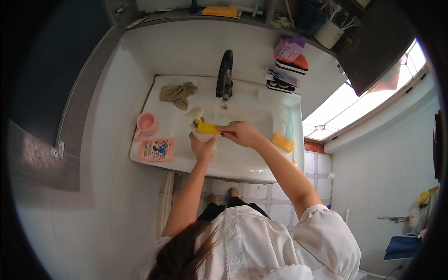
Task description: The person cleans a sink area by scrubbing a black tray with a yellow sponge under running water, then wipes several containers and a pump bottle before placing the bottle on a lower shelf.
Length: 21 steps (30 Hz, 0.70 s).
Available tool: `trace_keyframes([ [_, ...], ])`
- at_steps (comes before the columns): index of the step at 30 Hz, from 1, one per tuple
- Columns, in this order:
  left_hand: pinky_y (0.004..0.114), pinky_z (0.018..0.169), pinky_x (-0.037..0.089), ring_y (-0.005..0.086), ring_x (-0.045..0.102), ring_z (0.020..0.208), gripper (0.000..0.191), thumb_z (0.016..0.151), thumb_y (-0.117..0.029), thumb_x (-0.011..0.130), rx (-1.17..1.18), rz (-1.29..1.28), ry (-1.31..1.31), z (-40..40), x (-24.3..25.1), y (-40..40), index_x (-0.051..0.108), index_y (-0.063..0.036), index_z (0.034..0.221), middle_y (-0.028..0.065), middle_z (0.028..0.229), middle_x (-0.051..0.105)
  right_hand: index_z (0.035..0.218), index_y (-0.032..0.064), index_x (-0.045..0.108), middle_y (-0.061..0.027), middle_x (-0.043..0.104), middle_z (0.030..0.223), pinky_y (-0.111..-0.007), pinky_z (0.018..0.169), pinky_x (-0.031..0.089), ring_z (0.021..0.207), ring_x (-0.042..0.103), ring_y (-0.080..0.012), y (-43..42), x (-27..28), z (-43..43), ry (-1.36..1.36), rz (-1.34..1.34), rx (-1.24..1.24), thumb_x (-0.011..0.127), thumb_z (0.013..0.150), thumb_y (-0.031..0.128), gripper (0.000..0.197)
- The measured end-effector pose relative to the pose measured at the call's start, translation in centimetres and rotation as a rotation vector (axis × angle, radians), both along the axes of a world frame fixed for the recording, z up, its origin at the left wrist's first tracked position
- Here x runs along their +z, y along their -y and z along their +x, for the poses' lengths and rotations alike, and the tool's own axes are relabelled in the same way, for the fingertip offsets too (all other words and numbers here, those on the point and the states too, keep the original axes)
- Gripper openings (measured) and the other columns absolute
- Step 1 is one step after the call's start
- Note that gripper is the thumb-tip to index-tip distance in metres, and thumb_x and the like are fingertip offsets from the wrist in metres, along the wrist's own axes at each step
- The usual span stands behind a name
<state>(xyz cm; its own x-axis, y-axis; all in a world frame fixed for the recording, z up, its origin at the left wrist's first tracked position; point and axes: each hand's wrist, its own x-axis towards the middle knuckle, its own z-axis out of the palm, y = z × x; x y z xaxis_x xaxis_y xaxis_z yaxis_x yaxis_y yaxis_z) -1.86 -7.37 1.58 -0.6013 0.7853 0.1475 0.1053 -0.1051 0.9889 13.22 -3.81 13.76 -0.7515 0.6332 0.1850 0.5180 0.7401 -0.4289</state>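
Note:
My left hand (pixel 203 146) is closed around a pale pump bottle (pixel 200 135), which stands upright or slightly tilted over the left part of the white sink (pixel 241 159). With my right hand (pixel 241 133) I hold a yellow tool (pixel 209 128), perhaps a brush or scraper, against the bottle near its neck. The bottle's cream pump head (pixel 194 112) points left. Behind my hands rises a black faucet (pixel 224 75), with the metal drain (pixel 225 107) below it. The tool's working side is hidden.
A brown cloth (pixel 178 94), a pink mug (pixel 146 124) and a pink printed packet (pixel 156 149) lie left. On the right are an orange sponge (pixel 282 142) with a pale green handle (pixel 288 120), and wall-mounted soap holders (pixel 291 67). A shelf (pixel 196 17) runs above.

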Motion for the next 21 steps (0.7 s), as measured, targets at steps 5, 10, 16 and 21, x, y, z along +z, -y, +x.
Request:
trace_keyframes([
  [5,0.032,0.071,0.042,0.0239,0.052,0.085,0.065,0.054,-0.016,0.070,-0.053,-0.078,-0.069,-0.2,0.6,0.9,0.033,-0.0015,0.106,0.0115,0.094,0.051,0.100,0.0160,0.055,-0.0091,0.056,0.066,-0.036,0.055,0.041,0.060,0.052,-0.0270,1.1,0.9,1.6,-0.407,-0.278,-0.255,0.051,0.072,0.013,0.028],
  [10,0.033,0.073,0.042,0.0233,0.052,0.086,0.065,0.055,-0.019,0.070,-0.172,-0.084,-0.122,0.5,1.0,0.8,0.033,-0.0026,0.106,0.0117,0.096,0.051,0.100,0.0134,0.055,-0.0108,0.058,0.073,-0.031,0.057,0.043,0.062,0.054,-0.0255,0.9,4.2,-1.8,-0.137,-0.086,-0.265,0.050,0.073,0.014,0.027],
  [16,0.034,0.071,0.043,0.0261,0.052,0.085,0.067,0.052,-0.019,0.070,-0.117,-0.060,-0.186,0.1,0.4,0.7,0.034,-0.0022,0.106,0.0136,0.094,0.052,0.097,0.0146,0.057,-0.0113,0.057,0.070,-0.033,0.056,0.042,0.062,0.053,-0.0276,0.4,3.5,-0.9,-0.192,-0.178,-0.321,0.050,0.072,0.016,0.026],
  [21,0.035,0.071,0.042,0.0265,0.052,0.086,0.065,0.052,-0.019,0.070,-0.125,-0.107,-0.144,0.6,0.4,0.3,0.035,-0.0026,0.105,0.0140,0.095,0.051,0.095,0.0166,0.058,-0.0111,0.057,0.070,-0.036,0.057,0.042,0.064,0.053,-0.0283,-1.4,3.7,-2.7,-0.099,-0.057,-0.308,0.048,0.072,0.019,0.024],
])
